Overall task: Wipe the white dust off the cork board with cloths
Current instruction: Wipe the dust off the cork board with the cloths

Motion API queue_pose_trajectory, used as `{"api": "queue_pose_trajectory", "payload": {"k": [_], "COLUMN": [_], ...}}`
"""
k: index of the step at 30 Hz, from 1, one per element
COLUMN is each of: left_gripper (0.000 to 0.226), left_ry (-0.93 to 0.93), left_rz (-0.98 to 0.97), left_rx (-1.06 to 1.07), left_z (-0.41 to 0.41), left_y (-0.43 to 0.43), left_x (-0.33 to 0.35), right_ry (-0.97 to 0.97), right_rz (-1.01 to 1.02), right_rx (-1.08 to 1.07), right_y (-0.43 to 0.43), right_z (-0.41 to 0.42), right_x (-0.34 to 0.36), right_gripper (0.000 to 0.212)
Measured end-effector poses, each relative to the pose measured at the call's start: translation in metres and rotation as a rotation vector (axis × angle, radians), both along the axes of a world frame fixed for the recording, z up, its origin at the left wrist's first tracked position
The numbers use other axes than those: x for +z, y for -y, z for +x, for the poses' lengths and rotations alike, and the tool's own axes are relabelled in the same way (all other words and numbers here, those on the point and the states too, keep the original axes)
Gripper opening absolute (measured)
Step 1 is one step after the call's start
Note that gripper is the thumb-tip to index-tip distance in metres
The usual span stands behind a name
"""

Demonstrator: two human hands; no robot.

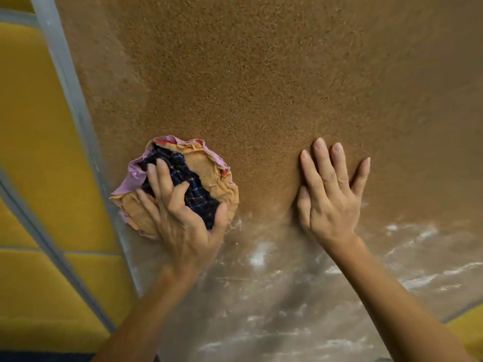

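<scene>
A large brown cork board (261, 74) fills most of the head view. Streaks of white dust (261, 257) cover its lower part, while the upper part looks clean. My left hand (183, 220) grips a crumpled bundle of cloths (206, 171), orange, pink and dark checked, and presses it on the board near the left frame. My right hand (329, 194) lies flat on the cork with straight, spread fingers, just above the dusty zone. It holds nothing.
The board's silver metal frame (68, 74) runs diagonally down the left side. Beyond it are yellow panels (34, 152) with grey rails (39, 231). A yellow patch (467, 327) shows past the board's lower right corner.
</scene>
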State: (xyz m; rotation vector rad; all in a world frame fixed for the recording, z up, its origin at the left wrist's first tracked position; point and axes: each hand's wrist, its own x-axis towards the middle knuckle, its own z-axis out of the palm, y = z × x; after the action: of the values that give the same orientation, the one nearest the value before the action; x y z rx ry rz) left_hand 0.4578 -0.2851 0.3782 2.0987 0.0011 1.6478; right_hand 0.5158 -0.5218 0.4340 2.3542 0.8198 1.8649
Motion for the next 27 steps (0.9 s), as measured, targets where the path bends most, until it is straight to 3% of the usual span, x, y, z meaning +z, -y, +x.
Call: {"api": "queue_pose_trajectory", "payload": {"k": [3, 7, 11, 14, 15, 19, 20, 27], "left_gripper": [0.054, 0.044, 0.061, 0.061, 0.060, 0.063, 0.062, 0.065], "left_ry": [-0.049, -0.106, -0.045, -0.034, -0.064, -0.312, -0.350, -0.186], "left_rz": [0.107, 0.282, 0.104, -0.022, 0.010, 0.500, 0.542, 0.326], "left_rx": [-0.053, -0.132, 0.051, 0.130, 0.133, 0.025, 0.032, 0.117], "left_z": [-0.004, -0.010, -0.005, 0.000, 0.000, -0.021, -0.028, -0.014], "left_y": [0.027, 0.016, -0.002, 0.016, 0.026, 0.039, 0.028, -0.018], "left_x": [-0.031, -0.061, -0.006, 0.021, 0.016, -0.051, -0.059, -0.002], "right_ry": [0.019, 0.003, -0.014, -0.019, -0.025, -0.067, -0.082, -0.091], "right_rz": [0.018, 0.017, 0.019, 0.023, 0.026, 0.019, 0.014, 0.013], "right_rx": [0.007, 0.034, 0.025, 0.041, 0.053, 0.082, 0.088, 0.155], "right_y": [0.000, 0.004, 0.004, 0.002, 0.001, 0.003, 0.005, 0.019], "right_z": [0.002, 0.000, -0.003, -0.004, -0.005, -0.009, -0.011, -0.022], "right_x": [-0.004, -0.001, -0.001, 0.000, 0.000, 0.003, 0.003, 0.023], "right_gripper": [0.058, 0.057, 0.058, 0.058, 0.058, 0.058, 0.058, 0.051]}}
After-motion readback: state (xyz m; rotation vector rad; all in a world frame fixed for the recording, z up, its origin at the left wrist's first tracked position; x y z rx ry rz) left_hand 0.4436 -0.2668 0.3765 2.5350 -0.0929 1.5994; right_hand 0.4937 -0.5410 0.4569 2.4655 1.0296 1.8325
